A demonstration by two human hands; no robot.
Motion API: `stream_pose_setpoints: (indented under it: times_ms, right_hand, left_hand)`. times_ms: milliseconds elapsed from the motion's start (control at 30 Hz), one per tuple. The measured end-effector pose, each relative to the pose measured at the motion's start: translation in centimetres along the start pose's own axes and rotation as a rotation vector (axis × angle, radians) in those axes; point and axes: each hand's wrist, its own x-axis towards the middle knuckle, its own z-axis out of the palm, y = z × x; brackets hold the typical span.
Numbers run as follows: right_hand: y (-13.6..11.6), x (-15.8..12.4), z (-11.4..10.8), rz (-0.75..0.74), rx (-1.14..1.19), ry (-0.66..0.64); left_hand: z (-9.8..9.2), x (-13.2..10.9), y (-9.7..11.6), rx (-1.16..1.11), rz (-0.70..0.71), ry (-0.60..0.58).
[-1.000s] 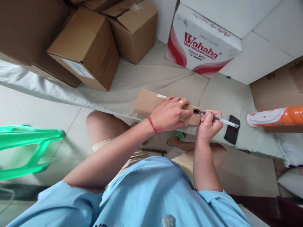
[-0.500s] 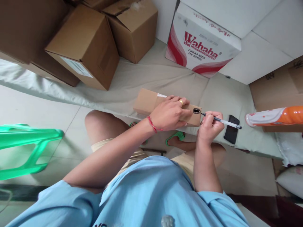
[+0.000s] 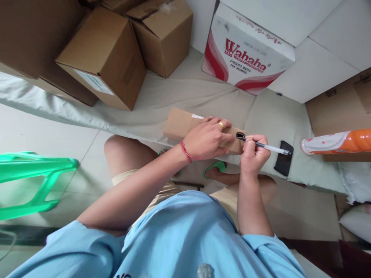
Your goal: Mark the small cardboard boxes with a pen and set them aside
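Observation:
A long, narrow cardboard box with a white label lies on the pale cloth-covered surface in front of me. My left hand, with a gold ring and a red cord bracelet, holds it across the top, thumb on the near side and fingers towards the far edge. Near the box's right end is a small hole with a thick black outline. My right hand is closed around a clear-barrelled pen. The pen's tip is at the hole's lower right edge; whether it touches is too small to tell.
A black phone lies right of my right hand, by an orange-and-white bottle. Behind stand brown cartons and a white-and-red Wahaha carton. A green plastic stool is on the floor at left.
My right hand has shifted slightly left, carrying the pen tip from the hole's right side to its lower edge. My left hand and the box have stayed in place.

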Motion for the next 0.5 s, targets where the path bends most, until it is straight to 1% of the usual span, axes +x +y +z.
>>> stream_pose_setpoints:
  times_ms: [200, 500]
  right_hand:
    - [-1.2, 0.2, -0.1, -0.02, -0.015, -0.081]
    - [-1.3, 0.4, 0.0, -0.025, 0.004, -0.102]
  left_hand:
    - [0.0, 0.0, 0.0, 0.0, -0.003, -0.003]
    - [0.0, 0.0, 0.0, 0.006, 0.002, 0.004]
